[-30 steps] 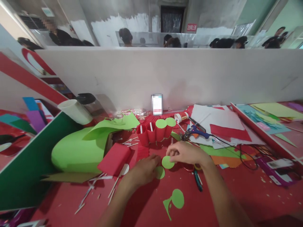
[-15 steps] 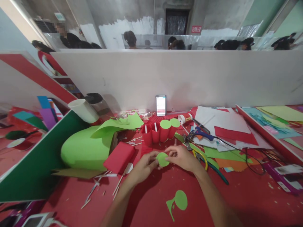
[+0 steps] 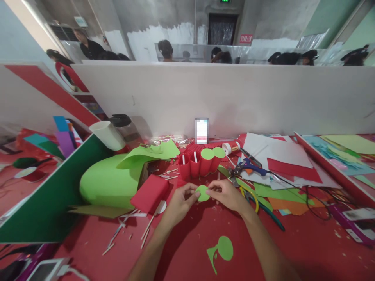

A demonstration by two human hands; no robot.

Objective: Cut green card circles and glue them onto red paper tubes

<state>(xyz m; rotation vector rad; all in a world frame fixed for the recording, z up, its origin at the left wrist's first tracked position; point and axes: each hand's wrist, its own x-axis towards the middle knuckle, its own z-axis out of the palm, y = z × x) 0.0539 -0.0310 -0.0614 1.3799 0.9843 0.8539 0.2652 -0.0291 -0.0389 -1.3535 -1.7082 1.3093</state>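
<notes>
Both my hands pinch a small light-green paper disc (image 3: 202, 193) just above the red table (image 3: 299, 242). My left hand (image 3: 181, 202) grips its left edge with closed fingers. My right hand (image 3: 227, 194) grips its right edge the same way. Just beyond the disc stands a row of joined red paper tubes (image 3: 195, 168); the two on the right are capped with green discs, the two on the left show white sticks inside.
A green paper offcut (image 3: 220, 251) lies near me. Scissors (image 3: 258, 203) and a blue glue gun (image 3: 247, 167) lie right of my hands, amid paper sheets. A red paper block (image 3: 150, 192), a large green roll (image 3: 102, 184), white sticks and a white cup (image 3: 107, 135) are left.
My right hand lifted a green disc off the table and my left hand came up to it; both now pinch it nearer the red tubes. The view shifted slightly.
</notes>
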